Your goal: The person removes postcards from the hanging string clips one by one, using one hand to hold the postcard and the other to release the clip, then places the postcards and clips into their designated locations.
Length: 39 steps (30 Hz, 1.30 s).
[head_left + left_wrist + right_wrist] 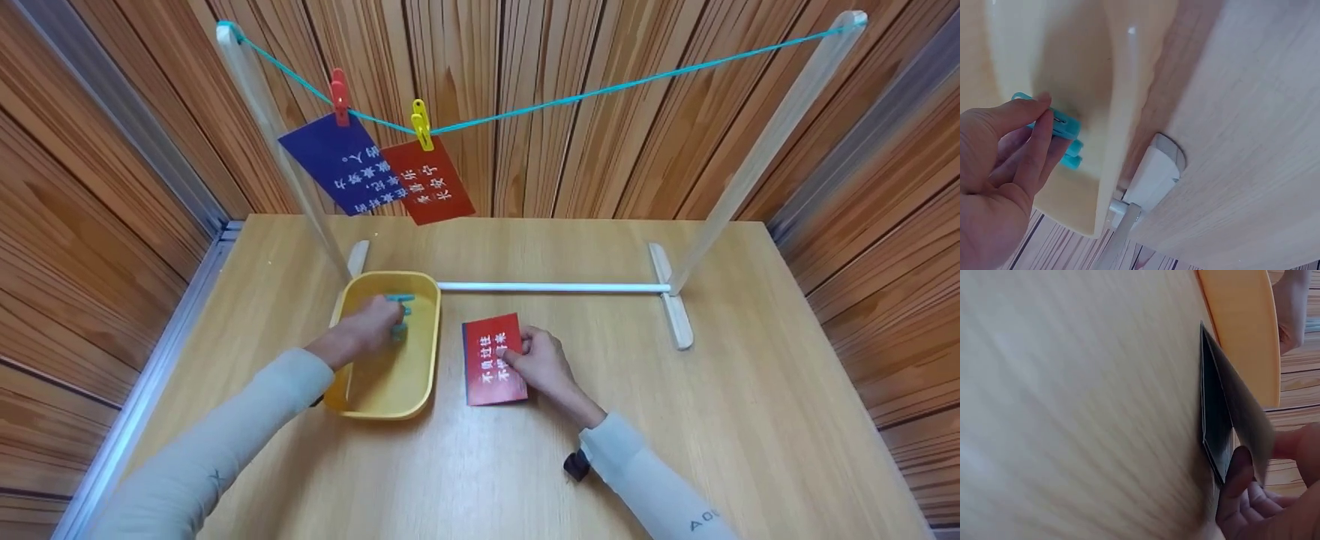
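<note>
My left hand [367,330] is inside the yellow plastic basket [426,375]. Its thumb and fingers pinch a teal clothespin [1065,126], with more teal clothespins [1072,161] just below it in the left wrist view. To the right of the basket, my right hand [546,367] grips a red card with white writing [486,375] by its right edge, thumb on top. In the right wrist view that card [1244,410] is tilted up at the hand's side, over a dark card [1211,416] lying on the table. A blue edge shows along the red card's left side.
Behind stands a rack with two posts [765,154] and a white bottom bar [555,287]. Its sagging teal cord [622,88] carries a blue card [330,161] under a red clothespin [340,97] and a red card [442,195] under a yellow clothespin [421,126].
</note>
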Each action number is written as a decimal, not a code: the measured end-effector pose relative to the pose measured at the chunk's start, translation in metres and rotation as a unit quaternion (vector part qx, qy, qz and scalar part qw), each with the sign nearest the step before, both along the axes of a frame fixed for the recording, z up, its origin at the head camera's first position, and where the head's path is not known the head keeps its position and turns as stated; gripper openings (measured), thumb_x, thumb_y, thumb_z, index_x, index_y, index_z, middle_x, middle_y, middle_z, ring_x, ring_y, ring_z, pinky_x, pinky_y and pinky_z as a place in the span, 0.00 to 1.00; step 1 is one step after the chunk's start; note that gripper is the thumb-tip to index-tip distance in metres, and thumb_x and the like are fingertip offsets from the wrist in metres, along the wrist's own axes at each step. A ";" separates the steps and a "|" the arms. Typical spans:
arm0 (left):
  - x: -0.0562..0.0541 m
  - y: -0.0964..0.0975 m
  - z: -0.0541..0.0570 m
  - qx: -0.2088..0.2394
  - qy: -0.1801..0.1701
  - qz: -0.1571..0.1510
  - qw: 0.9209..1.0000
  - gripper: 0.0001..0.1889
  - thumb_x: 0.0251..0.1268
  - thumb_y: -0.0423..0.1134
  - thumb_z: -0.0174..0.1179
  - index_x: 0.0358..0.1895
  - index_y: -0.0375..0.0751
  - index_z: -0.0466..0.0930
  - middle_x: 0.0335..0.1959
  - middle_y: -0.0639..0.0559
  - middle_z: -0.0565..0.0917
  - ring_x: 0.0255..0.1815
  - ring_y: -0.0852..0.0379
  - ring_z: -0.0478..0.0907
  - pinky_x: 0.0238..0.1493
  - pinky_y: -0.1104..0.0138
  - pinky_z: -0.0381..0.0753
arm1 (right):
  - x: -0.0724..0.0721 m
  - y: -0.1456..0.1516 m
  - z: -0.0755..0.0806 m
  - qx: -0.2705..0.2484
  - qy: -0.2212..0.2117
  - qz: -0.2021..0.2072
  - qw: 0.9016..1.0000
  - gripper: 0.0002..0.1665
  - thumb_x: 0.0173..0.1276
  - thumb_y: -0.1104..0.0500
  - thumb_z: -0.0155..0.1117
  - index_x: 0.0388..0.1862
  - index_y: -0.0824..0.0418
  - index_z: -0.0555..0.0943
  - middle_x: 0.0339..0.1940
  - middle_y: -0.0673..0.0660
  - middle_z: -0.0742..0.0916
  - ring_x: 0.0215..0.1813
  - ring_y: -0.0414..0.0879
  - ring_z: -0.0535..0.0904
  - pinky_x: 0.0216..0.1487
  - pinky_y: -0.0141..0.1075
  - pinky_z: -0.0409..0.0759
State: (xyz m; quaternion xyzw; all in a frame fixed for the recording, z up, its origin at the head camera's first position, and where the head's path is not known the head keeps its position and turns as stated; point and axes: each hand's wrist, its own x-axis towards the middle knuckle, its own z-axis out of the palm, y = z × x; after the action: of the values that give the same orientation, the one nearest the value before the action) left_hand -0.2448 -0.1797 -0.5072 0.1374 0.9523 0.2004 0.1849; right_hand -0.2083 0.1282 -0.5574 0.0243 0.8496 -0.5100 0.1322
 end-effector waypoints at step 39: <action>-0.004 0.005 -0.002 -0.149 0.114 -0.117 0.975 0.06 0.63 0.25 0.67 0.40 0.38 0.88 0.27 0.49 0.77 0.28 0.50 0.72 0.33 0.63 0.72 | 0.000 -0.001 0.005 0.213 0.057 0.058 0.974 0.21 0.69 0.49 0.75 0.39 0.64 0.78 0.21 0.54 0.80 0.21 0.43 0.74 0.20 0.31 0.65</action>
State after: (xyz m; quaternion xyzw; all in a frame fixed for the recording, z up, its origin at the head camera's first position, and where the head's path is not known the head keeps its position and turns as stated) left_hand -0.2493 -0.1750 -0.5094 0.2411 0.9635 0.0160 0.1155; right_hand -0.2086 0.1270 -0.5524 -0.0264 0.9449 -0.3091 0.1049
